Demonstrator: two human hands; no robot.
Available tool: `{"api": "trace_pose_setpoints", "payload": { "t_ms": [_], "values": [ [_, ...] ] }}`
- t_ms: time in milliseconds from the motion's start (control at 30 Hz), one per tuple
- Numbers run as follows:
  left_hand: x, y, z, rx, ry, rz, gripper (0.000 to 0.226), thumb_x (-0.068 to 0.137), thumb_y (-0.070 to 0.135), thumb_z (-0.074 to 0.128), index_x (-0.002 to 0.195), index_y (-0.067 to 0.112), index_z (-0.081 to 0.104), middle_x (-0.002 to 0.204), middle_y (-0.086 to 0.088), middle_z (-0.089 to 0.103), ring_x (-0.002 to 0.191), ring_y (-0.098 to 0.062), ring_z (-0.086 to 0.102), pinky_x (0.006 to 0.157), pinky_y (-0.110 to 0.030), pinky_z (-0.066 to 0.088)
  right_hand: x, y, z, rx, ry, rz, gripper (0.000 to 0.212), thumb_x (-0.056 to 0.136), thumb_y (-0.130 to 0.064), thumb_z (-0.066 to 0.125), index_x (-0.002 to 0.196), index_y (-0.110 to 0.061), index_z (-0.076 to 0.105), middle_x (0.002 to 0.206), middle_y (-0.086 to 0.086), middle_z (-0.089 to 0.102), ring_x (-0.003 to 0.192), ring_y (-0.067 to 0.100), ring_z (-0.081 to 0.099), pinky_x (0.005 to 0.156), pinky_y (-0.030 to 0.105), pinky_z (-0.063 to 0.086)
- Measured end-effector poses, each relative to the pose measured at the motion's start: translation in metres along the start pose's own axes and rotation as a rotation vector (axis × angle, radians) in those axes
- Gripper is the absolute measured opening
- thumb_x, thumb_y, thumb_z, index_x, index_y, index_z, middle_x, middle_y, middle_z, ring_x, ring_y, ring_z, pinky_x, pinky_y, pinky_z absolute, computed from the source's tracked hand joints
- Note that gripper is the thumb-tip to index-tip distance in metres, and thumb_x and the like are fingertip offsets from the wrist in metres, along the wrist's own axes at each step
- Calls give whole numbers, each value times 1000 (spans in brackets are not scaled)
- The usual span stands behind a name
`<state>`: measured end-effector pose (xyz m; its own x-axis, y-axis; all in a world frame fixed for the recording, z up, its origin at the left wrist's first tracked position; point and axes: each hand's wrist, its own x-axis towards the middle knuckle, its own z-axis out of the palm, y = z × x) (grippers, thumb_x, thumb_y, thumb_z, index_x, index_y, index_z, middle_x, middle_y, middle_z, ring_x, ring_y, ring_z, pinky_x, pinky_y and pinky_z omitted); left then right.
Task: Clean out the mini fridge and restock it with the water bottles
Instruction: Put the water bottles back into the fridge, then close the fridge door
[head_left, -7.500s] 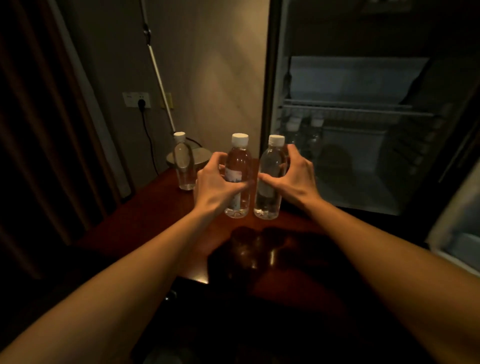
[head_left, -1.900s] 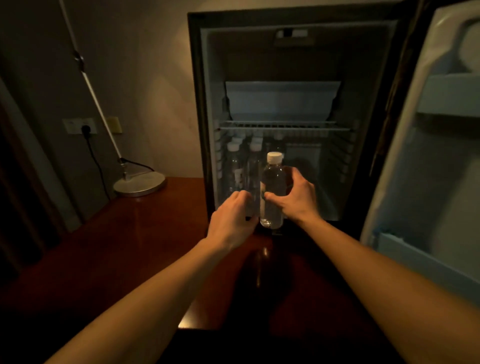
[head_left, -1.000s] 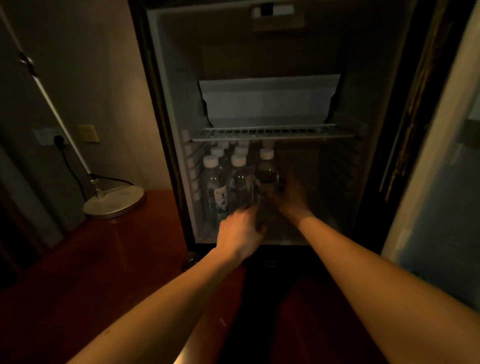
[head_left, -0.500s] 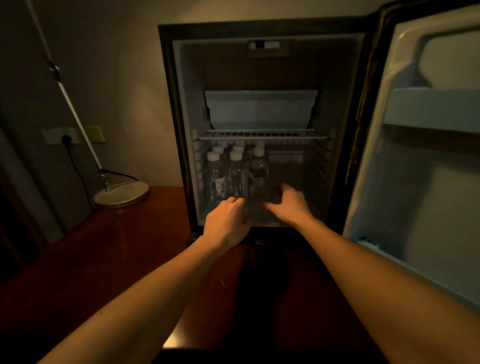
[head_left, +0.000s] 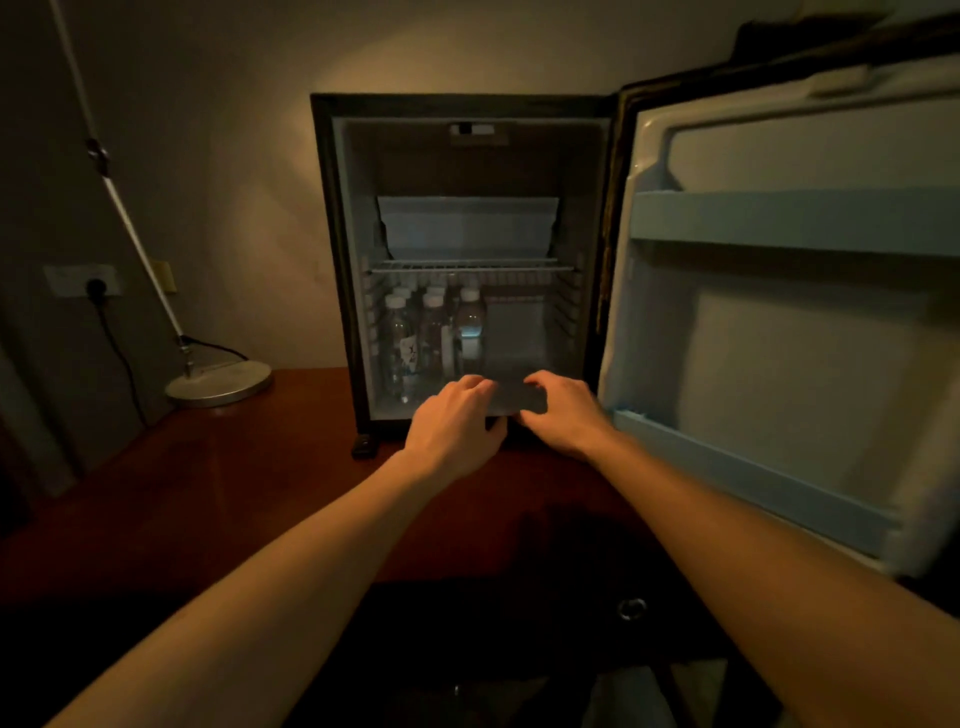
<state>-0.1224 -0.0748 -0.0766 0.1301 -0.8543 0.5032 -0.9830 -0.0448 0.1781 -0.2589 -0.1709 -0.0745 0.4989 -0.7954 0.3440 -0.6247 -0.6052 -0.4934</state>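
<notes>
We see the mini fridge (head_left: 332, 249) standing open on a dark red wooden tabletop (head_left: 218, 493), its door (head_left: 779, 338) swung wide to the right. Under the wire shelf (head_left: 472, 267), the water bottles (head_left: 431, 338) stand upright with white caps, packed together in the left half of the lower compartment; the right half holds nothing we can make out. Above the shelf sits a pale freezer box (head_left: 467, 226). Our left hand (head_left: 457, 421) and right hand (head_left: 563, 415) hover at the fridge's front lip, fingers loosely curled, gripping nothing, apart from the bottles. To the left, a lamp base (head_left: 221, 382) rests on the tabletop near the wall, its thin pole (head_left: 119, 202) slanting upward, and a plug sits in a wall socket (head_left: 85, 280). Bare tabletop lies between lamp and fridge; the door shelves (head_left: 789, 223) look empty.
</notes>
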Motion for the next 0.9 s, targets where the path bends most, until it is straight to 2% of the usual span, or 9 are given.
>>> {"api": "trace_pose_setpoints", "payload": {
  "t_ms": [133,433,567,633,767,900],
  "values": [
    [0,34,-6,-74,-27,96,39,86,32,56,124,27,55,130,5,55,114,-21,57,83,-44,54,-39,9,-29,57,108,-5,31,79,-22,67,110,-19,63,105,4,70,100,25,64,85,38,51],
    [-3,137,-8,-184,-97,343,43,89,40,56,129,26,52,129,4,55,119,-22,54,85,-36,48,-110,46,-128,-161,306,134,42,80,-33,70,120,-23,61,113,2,68,105,23,63,92,39,51],
    [-13,180,-7,-232,-152,452,51,90,40,56,138,27,46,135,3,53,124,-23,52,92,-39,48,-137,60,-158,-196,344,181,40,82,-36,69,120,-25,61,111,-1,68,102,18,63,89,38,52],
    [-16,198,-3,-235,-162,496,52,90,38,56,139,28,44,135,2,54,122,-26,54,90,-38,47,-145,66,-169,-205,351,182,37,84,-34,68,119,-24,61,108,-1,67,99,16,62,87,36,52],
    [-13,226,9,-257,-195,522,50,89,38,57,135,22,46,133,-2,56,118,-30,56,88,-41,47,-158,74,-181,-217,368,124,23,89,-25,64,111,-22,63,93,-5,65,88,12,62,79,29,52],
    [-10,245,27,-267,-217,450,48,88,39,56,130,16,49,126,-9,60,113,-33,59,87,-40,47,-175,89,-185,-312,406,55,13,89,-30,63,99,-23,66,83,-7,64,75,8,59,67,24,47]
  ]
}}
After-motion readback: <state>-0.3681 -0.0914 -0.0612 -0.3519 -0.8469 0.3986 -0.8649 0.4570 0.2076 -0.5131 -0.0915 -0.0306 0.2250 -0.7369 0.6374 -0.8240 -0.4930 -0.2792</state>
